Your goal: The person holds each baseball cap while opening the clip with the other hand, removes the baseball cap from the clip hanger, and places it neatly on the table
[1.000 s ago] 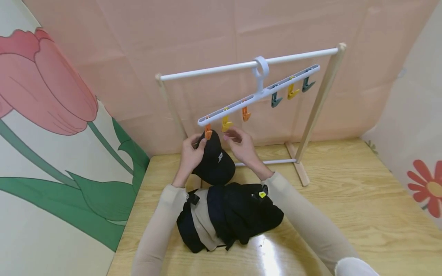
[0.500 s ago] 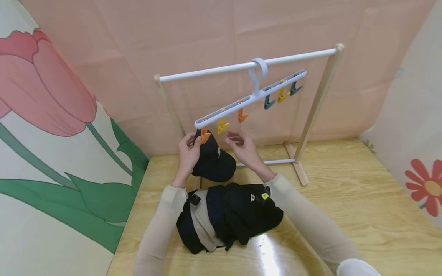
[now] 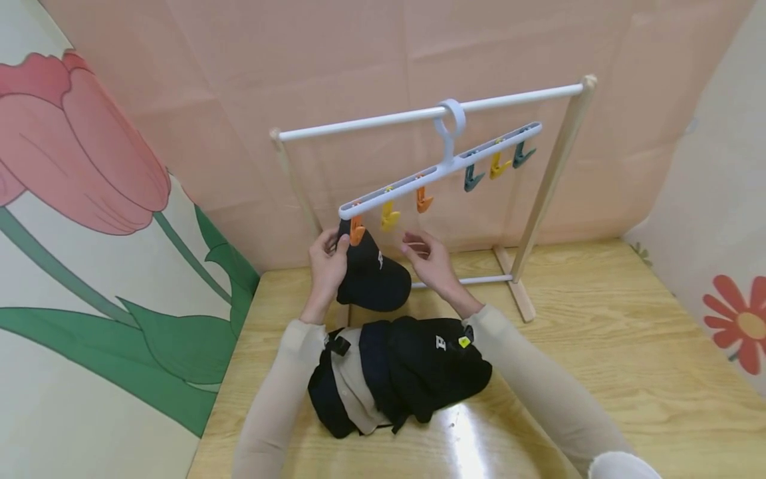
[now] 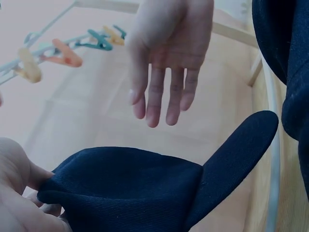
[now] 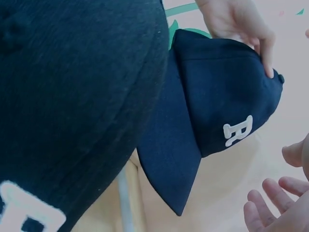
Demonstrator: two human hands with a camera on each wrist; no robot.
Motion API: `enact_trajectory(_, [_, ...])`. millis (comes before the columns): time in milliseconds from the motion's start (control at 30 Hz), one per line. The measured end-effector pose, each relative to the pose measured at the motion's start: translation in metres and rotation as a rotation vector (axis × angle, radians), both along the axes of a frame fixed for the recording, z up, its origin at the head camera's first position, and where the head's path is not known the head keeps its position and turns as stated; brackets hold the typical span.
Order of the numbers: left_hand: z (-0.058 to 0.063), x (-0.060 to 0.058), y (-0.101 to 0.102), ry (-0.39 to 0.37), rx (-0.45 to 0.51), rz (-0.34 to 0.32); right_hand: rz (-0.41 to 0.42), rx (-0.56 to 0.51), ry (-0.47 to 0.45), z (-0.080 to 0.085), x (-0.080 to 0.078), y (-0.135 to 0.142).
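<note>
A dark baseball cap [image 3: 371,273] with a white letter hangs brim-down below the left end of a pale clip hanger [image 3: 413,182]. My left hand [image 3: 328,266] pinches the cap near its top, thumb on one side and fingers behind. The leftmost orange clip [image 3: 356,231] overlaps the cap's top in the head view. My right hand [image 3: 432,263] stands apart, just right of the cap and below the yellow clip [image 3: 389,216]. Its fingers are relaxed and bent a little, with nothing between them; the left wrist view shows this right hand [image 4: 166,63] hanging palm-visible over the cap.
The hanger hooks over the white top bar [image 3: 371,122] of a wooden-legged rack [image 3: 553,179]. A stack of black, beige and navy caps [image 3: 401,372] lies on the wood-look table [image 3: 598,346], in front of the rack and between the forearms.
My right hand has moved away from the yellow clip, a little right and down. The left hand keeps its pinch on the cap, shifting slightly left. The hanger has swung a little.
</note>
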State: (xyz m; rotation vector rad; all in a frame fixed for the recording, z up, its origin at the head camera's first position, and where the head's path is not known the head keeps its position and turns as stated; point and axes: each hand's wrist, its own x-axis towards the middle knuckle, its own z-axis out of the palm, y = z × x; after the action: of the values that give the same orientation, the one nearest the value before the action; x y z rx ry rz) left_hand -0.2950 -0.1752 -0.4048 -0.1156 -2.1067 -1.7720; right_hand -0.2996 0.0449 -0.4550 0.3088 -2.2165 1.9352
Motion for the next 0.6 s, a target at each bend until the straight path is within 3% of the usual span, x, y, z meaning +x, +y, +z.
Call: enact_trajectory(600, [0.004,0.001,0.001,-0.008,-0.002,0.031,-0.025,-0.002,-0.042,-0.021,-0.001,0.002])
